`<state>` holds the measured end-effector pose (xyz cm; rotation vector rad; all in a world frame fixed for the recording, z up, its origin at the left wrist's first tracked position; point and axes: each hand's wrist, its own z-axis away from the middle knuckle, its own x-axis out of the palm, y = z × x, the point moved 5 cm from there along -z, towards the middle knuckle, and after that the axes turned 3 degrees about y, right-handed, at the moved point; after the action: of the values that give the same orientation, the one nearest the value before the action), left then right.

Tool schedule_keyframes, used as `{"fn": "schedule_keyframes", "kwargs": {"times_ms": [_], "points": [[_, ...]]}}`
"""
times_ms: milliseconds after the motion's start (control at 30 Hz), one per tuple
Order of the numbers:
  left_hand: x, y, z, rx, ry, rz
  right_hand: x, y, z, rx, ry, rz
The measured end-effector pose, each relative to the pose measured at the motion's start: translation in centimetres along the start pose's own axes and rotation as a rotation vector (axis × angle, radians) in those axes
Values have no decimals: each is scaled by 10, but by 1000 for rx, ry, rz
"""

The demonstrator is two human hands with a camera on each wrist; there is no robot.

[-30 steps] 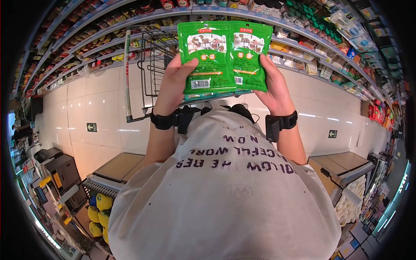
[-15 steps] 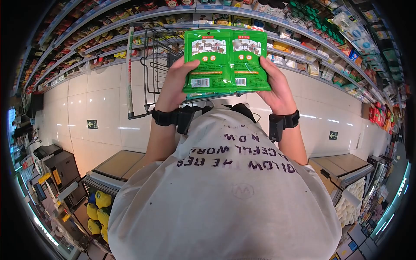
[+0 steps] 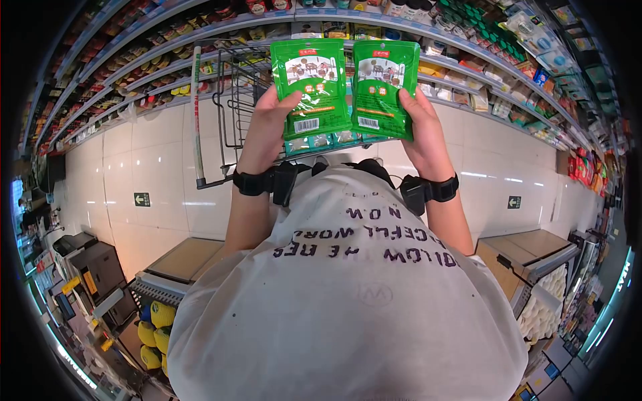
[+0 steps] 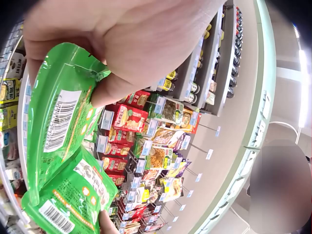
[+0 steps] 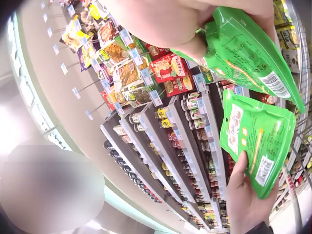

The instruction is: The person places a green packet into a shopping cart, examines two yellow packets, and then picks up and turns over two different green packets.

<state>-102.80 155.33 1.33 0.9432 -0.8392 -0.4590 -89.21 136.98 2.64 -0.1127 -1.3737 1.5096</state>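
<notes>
Two matching green food pouches with barcodes are held up side by side in the head view. My left hand [image 3: 264, 130] grips the left pouch [image 3: 317, 107] by its outer edge, thumb over the printed front. By its outer edge too, my right hand [image 3: 428, 130] holds the right pouch [image 3: 374, 100], with the thumb on the front. A narrow gap separates the pouches in the head view. The left wrist view shows the left pouch [image 4: 58, 112] close up, its barcode facing the camera. The fingers behind both pouches are hidden.
A wire shopping cart [image 3: 231, 120] stands in front of me, with teal packages [image 3: 321, 140] in it below the pouches. Beyond it run long shelves [image 3: 160, 63] of packaged goods. Counters [image 3: 528, 250] stand behind me on both sides, one near yellow-netted fruit [image 3: 160, 314].
The two pouches overlapped or touched earlier and now stand apart with a gap between them. Both hands still grip their pouches; the teal packages below show more.
</notes>
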Motion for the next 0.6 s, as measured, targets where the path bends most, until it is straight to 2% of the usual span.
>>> {"fn": "schedule_keyframes", "kwargs": {"times_ms": [167,300,500,567,600], "points": [[-8,-3,-17,42,-4,-27,-8,-5,-14,-135,80,140],[-10,-3,-17,38,29,-33,-15,-8,-19,-130,92,99],[1,-8,-17,-14,11,113,5,1,-27,-61,-52,-54],[3,-24,-25,-134,31,264,11,9,-36,-203,-2,250],[-3,-37,-36,-135,18,286,10,13,-42,-269,39,408]]}}
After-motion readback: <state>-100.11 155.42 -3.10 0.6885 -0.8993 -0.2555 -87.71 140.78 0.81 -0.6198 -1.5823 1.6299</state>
